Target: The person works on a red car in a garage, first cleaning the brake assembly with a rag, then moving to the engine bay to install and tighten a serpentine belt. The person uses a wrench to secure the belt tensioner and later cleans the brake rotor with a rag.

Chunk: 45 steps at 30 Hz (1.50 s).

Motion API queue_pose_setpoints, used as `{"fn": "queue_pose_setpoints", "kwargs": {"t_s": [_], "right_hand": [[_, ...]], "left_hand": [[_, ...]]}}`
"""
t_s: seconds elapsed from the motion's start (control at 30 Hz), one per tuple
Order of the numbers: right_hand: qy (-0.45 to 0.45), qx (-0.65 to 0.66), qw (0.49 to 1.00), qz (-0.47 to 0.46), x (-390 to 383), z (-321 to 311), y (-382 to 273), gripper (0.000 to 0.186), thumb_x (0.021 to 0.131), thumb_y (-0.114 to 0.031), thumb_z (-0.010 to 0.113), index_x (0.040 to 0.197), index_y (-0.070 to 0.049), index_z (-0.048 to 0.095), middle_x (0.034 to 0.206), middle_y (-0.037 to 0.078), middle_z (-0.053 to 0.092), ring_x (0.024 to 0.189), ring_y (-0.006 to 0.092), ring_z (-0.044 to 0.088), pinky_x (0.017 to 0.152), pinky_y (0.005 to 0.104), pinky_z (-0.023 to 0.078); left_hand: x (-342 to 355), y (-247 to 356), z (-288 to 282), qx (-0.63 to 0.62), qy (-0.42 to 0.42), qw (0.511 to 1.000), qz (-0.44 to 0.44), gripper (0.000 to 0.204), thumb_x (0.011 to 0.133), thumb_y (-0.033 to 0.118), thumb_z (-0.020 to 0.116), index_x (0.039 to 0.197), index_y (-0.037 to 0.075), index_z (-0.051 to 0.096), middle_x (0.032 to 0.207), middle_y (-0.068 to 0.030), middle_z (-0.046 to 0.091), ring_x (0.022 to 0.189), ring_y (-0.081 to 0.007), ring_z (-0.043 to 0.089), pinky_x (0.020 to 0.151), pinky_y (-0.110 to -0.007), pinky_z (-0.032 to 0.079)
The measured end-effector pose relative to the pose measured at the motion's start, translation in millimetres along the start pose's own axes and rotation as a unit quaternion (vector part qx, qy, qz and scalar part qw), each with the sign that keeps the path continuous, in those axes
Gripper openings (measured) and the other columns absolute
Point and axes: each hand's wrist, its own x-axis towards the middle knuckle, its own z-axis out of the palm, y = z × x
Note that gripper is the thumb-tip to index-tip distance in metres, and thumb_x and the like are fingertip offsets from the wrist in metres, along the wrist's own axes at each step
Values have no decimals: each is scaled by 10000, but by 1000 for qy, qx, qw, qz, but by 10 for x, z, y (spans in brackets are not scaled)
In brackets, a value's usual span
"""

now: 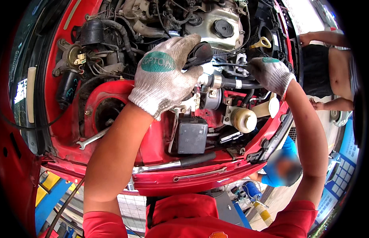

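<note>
Over the middle of a car's engine bay, my left hand (pixel 162 71), in a whitish knit glove with a green patch, is closed around a black rounded object (pixel 201 54) whose kind I cannot make out. A bright patch shows just below it. My right hand (pixel 268 73), gloved alike, is lower in the bay to the right, its fingers curled near the end of a thin dark rod (pixel 230 64). What those fingers hold is hidden. Between the hands runs a black hose (pixel 238 83) with a metal clamp (pixel 217 81).
A combination wrench (pixel 94 139), a long-handled ratchet (pixel 172 164) and a thin wrench (pixel 200 174) lie along the red front body edge. Nearby are a black box (pixel 191 137), a reservoir (pixel 245 119) and a yellow dipstick handle (pixel 262 43). Two other people are at the right.
</note>
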Motion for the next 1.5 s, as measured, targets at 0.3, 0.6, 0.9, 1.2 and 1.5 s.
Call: {"fn": "queue_pose_setpoints", "kwargs": {"t_s": [0.3, 0.6, 0.9, 1.2, 1.5], "right_hand": [[24, 66, 997, -25, 72, 207, 203, 414, 1013, -379, 534, 938, -12, 710, 879, 225, 693, 863, 399, 676, 774, 469, 523], [-52, 215, 971, 89, 238, -36, 5, 329, 966, -267, 596, 1097, 10, 717, 940, 184, 736, 862, 294, 707, 830, 402, 543], [-94, 78, 990, 78, 283, -48, -134, 343, 999, -261, 557, 1155, 11, 696, 1014, 202, 733, 935, 337, 698, 877, 412, 530], [-125, 32, 987, 96, 335, -120, -260, 327, 1012, -261, 543, 1156, -14, 702, 1011, 203, 730, 949, 352, 691, 886, 434, 519], [-116, -58, 991, -29, 384, -40, -16, 319, 1002, -274, 560, 1117, -11, 699, 976, 208, 724, 913, 359, 696, 861, 439, 524]], "left_hand": [[-36, 7, -3, 17, 10, 1000, 10, 580, 802, 153, 777, 1347, 54, 605, 1287, -161, 656, 1207, -307, 633, 1040, -380, 498], [22, -26, 6, -21, 33, 999, 13, 576, 789, 178, 787, 1325, 45, 623, 1243, -170, 672, 1160, -321, 656, 1006, -374, 514], [39, 13, -32, -19, 11, 1000, -3, 594, 789, 193, 779, 1334, 24, 616, 1266, -187, 664, 1180, -318, 646, 1025, -369, 502], [37, -14, -15, -1, 18, 1000, -3, 592, 795, 245, 772, 1337, 60, 621, 1278, -178, 661, 1188, -335, 639, 1028, -391, 503], [58, -63, 79, -22, 52, 998, 23, 478, 794, 293, 715, 1227, 107, 636, 1152, -153, 683, 1089, -360, 655, 939, -461, 531]]}}
